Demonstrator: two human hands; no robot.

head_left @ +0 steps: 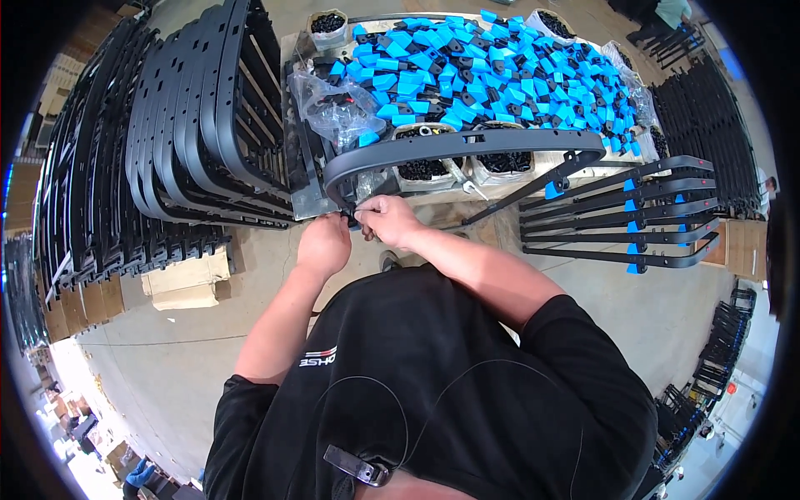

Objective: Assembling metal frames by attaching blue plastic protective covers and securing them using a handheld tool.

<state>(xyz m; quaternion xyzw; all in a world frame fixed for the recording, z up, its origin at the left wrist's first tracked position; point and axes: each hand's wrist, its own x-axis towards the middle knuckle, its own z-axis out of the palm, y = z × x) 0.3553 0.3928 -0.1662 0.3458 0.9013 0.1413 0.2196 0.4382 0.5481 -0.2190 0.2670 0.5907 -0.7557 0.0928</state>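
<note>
A black curved metal frame (467, 148) rests across the near edge of a workbench, its rounded corner toward me on the left. My left hand (323, 245) is closed at the frame's lower left end, its fingertips partly hidden. Close beside it, my right hand (390, 223) pinches at the same spot with fingers pressed together. A small dark part shows between the two hands, too small to name. Behind the bar stand tubs of small black parts (421, 169), (502, 163) with a wrench-like metal tool (473, 190) near them.
A large pile of blue-and-black pieces (475, 75) covers the bench. Clear plastic bags (337, 108) lie at its left. Black frames (179, 117) stand stacked on the left. More frames with blue pieces (625, 218) rest at the right. Flattened cardboard (187, 279) lies on the floor.
</note>
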